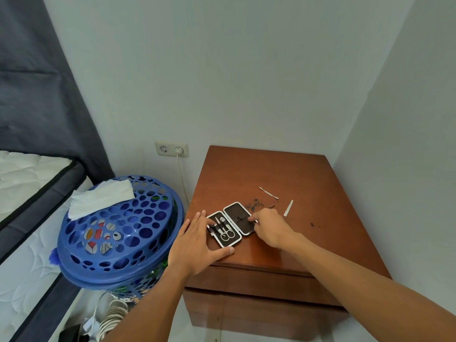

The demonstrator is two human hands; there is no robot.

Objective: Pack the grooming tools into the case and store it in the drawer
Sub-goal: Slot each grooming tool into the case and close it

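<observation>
We see a wooden nightstand (pixel 283 183) set in a corner, its right edge close to the side wall and its rear edge against the back wall; a blue perforated basket (pixel 118 233) stands just beside its left edge. The rear half of the top is bare, giving free room behind the work. An open grooming case (pixel 230 224) lies near the front left of the top, its two halves spread flat. The left half holds scissors (pixel 228 234) and other small tools in their loops. Our left hand (pixel 197 239) lies flat and spread against the case's left half, fingers on its outer edge, thumb along the front edge of the nightstand. Our right hand (pixel 267 224) pinches a thin metal tool (pixel 254 220) at the right half of the case, fingertips touching the dark lining. Beyond the right hand, two loose tools rest on the wood: a slim pusher (pixel 269 193) and a short file (pixel 288 208), well apart from either hand. The drawer front (pixel 259 282) below appears shut.
</observation>
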